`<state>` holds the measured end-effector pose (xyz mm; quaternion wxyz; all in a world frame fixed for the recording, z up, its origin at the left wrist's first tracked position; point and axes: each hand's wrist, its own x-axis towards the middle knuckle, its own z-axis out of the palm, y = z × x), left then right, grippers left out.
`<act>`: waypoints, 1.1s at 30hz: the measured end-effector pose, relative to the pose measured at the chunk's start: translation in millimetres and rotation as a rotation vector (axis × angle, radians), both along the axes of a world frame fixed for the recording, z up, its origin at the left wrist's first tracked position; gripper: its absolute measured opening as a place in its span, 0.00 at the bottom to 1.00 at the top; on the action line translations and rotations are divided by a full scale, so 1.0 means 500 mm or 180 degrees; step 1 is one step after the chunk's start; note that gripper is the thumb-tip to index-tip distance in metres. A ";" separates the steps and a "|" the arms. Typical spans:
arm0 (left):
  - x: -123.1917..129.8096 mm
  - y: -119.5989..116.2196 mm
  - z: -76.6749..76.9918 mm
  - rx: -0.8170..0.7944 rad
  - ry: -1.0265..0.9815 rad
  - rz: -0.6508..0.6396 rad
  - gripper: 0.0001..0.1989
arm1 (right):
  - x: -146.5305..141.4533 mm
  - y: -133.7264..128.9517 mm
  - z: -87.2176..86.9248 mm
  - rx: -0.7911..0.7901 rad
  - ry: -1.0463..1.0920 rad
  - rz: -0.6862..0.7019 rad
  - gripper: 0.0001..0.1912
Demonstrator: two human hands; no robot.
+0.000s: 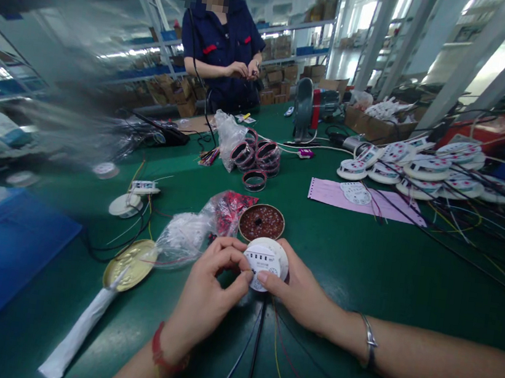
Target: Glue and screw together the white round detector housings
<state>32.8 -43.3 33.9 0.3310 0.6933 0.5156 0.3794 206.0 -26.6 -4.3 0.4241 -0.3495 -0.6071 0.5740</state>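
A round white water meter register (263, 263) with a printed dial, number windows and an "m³" mark sits in my right hand (289, 280). The thumb of that hand presses on the dial and the fingers wrap its far side. Thumb and index finger of my left hand (222, 272) are pinched together at the dial's left edge. Whatever lies between those fingertips is too small to make out. Several thin wires (255, 350) trail from under the register toward me. Just beyond it stands a round tin (261, 222) of small brown pieces.
Clear plastic bags (186, 233), a yellowish lid (131, 265) with a white wrapped stick and a blue bin (4, 268) lie left. Ringed parts (256, 158) and a pink sheet (362, 200) lie beyond. Piled registers (423, 165) stand right; a co-worker (224, 49) stands across.
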 end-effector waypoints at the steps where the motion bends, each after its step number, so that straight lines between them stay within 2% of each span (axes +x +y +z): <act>1: 0.001 0.000 0.001 -0.0044 -0.0042 0.0003 0.03 | 0.001 0.000 0.001 0.0037 -0.0050 -0.0001 0.19; 9: 0.005 0.002 -0.005 -0.0954 -0.1232 -0.0005 0.14 | 0.002 -0.004 0.005 0.0051 0.0033 0.0123 0.18; 13: 0.004 0.005 -0.011 -0.1128 -0.1410 -0.0056 0.15 | 0.001 -0.003 0.001 0.0107 0.0091 0.0131 0.19; 17: 0.003 0.007 -0.011 -0.1164 -0.1475 -0.0074 0.16 | -0.003 0.003 -0.004 -0.0100 0.0282 0.0152 0.20; 19: -0.001 0.008 -0.007 -0.0935 -0.1249 -0.0042 0.14 | -0.004 0.007 -0.003 -0.0224 0.0363 0.0084 0.21; 22: -0.009 0.006 -0.001 0.0132 -0.0324 0.0094 0.10 | -0.005 0.011 0.002 -0.0495 0.0423 -0.0079 0.21; 24: -0.014 0.002 0.000 0.0939 0.0444 0.0015 0.14 | -0.005 0.011 0.006 -0.0664 0.0514 -0.0106 0.22; 26: -0.016 -0.003 -0.003 0.1445 0.0999 -0.0156 0.19 | -0.006 0.010 0.010 -0.0743 0.0595 -0.0110 0.22; 28: -0.017 -0.007 -0.006 0.1687 0.1155 -0.0115 0.16 | -0.006 0.008 0.013 -0.0822 0.0653 -0.0127 0.22; 30: -0.018 -0.008 -0.007 0.1825 0.1044 0.0143 0.11 | -0.006 0.006 0.015 -0.0946 0.0670 -0.0119 0.21; 33: -0.027 0.001 -0.004 0.1979 0.0967 0.0492 0.11 | -0.006 0.006 0.018 -0.1042 0.0675 -0.0094 0.20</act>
